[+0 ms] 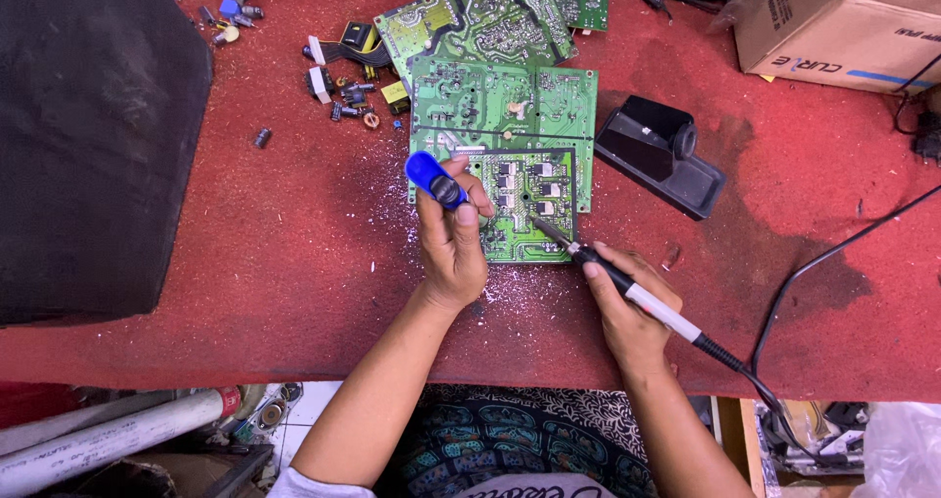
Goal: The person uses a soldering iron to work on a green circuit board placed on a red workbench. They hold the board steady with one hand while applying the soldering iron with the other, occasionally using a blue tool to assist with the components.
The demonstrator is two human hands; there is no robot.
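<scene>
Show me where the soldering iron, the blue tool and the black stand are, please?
soldering iron [642, 302]: head view, on its white handle in the right hand [627, 317].
blue tool [431, 176]: head view, on its blue top, gripped by the left hand [453, 248].
black stand [659, 155]: head view, on its flat base.

One head-worn camera looks almost straight down from above the person's lap onto the red table [245, 263]. It sits close: the green board [520, 204] lies at frame centre, both forearms rise from the bottom edge toward it, and the table's near edge runs below it. No second view shares the scene.
</scene>
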